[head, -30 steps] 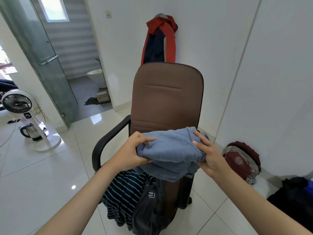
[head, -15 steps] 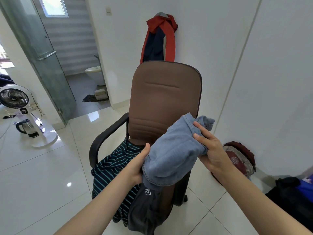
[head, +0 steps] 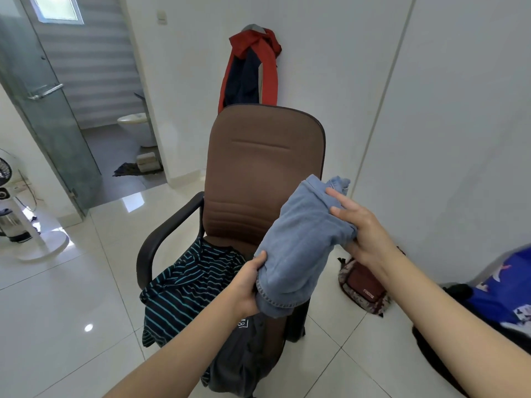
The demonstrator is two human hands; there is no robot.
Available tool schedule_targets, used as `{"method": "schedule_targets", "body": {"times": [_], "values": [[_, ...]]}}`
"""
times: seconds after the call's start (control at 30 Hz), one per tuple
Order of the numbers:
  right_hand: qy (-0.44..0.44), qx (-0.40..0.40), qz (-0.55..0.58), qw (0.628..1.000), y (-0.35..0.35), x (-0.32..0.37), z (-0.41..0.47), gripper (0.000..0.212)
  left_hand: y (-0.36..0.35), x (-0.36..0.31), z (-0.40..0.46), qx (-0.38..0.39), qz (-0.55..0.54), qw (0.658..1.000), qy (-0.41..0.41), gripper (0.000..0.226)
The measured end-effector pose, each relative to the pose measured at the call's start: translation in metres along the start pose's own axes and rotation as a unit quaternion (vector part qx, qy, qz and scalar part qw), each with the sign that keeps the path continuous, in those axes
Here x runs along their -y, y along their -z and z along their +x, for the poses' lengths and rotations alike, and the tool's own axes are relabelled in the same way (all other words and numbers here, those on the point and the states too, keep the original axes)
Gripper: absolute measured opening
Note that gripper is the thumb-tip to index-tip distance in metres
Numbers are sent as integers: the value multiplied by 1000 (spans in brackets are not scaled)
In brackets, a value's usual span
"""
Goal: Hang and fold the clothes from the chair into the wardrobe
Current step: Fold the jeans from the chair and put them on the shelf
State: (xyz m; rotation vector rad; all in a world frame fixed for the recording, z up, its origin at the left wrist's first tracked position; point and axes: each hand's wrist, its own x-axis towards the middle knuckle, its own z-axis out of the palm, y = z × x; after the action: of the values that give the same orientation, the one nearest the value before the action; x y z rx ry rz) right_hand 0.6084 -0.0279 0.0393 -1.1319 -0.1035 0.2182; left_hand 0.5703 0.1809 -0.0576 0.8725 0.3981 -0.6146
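A folded light-blue denim garment (head: 298, 245) is held tilted above the brown office chair (head: 264, 168). My left hand (head: 247, 285) grips its lower hemmed end. My right hand (head: 359, 225) grips its upper end, fingers over the top. On the chair seat lie a dark shirt with teal stripes (head: 186, 282) and a dark grey garment with a small white logo (head: 244, 349) that hangs over the front edge. The white panels at the right (head: 445, 124) may be the wardrobe; I cannot tell.
A red and navy jacket (head: 250, 70) hangs on the wall behind the chair. A maroon backpack (head: 362, 285) lies on the floor at the right, dark and blue things (head: 494, 297) beyond it. A white fan (head: 17, 219) stands at left by the glass bathroom door (head: 43, 110).
Both hands lifted the blue garment off the pile and turned it from flat to tilted, its upper end moving right. The striped shirt on the seat came into sight.
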Motion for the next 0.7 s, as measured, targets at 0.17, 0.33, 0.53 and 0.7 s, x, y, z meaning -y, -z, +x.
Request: {"method": "schedule_targets", "body": {"times": [0.17, 0.33, 0.53, 0.7], "values": [[13, -23, 28, 999, -5, 4, -11, 50, -9, 9, -13, 21, 29, 996, 77, 61], [35, -49, 65, 996, 4, 2, -32, 36, -15, 16, -31, 39, -2, 999, -15, 52], [52, -69, 55, 995, 4, 4, -80, 35, -18, 13, -54, -15, 123, 959, -255, 103], [55, -98, 51, 992, 0, 0, -124, 27, -18, 23, -79, 39, 241, 898, -366, 100]]}}
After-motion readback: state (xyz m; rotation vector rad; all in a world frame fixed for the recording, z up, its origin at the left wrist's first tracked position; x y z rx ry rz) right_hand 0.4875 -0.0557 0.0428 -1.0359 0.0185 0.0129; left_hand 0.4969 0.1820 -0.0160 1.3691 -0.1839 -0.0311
